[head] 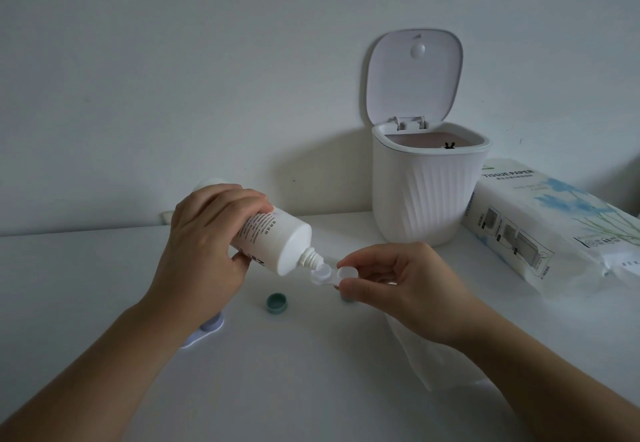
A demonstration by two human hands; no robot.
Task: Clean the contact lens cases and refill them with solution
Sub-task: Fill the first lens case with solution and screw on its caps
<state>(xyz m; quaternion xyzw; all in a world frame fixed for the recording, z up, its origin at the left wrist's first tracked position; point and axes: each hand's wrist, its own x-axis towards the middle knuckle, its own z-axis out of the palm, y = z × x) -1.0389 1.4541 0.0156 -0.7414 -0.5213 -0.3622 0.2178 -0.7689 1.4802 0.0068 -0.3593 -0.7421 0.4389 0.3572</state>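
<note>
Lens case (pixel 327 276) pinched by right hand (pixel 398 280); left hand (pixel 204 244) grips tipped solution bottle (pixel 277 244), nozzle seemingly touching.

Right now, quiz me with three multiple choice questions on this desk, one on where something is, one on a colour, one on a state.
1. Where is the bottle nozzle?
A. Over the left well of the lens case
B. Inside the bin
C. Flat on the table

2. What colour is the loose cap on the table?
A. Red
B. Green
C. Black

3. What state is the bin lid in?
A. Shut
C. Removed and lying on the table
B. Open, standing upright

Answers:
1 A, the left hand tilts the bottle with its nozzle at that well while the right hand grips the case.
2 B, it is teal green.
3 B, the lid stands up on its hinge.
</note>
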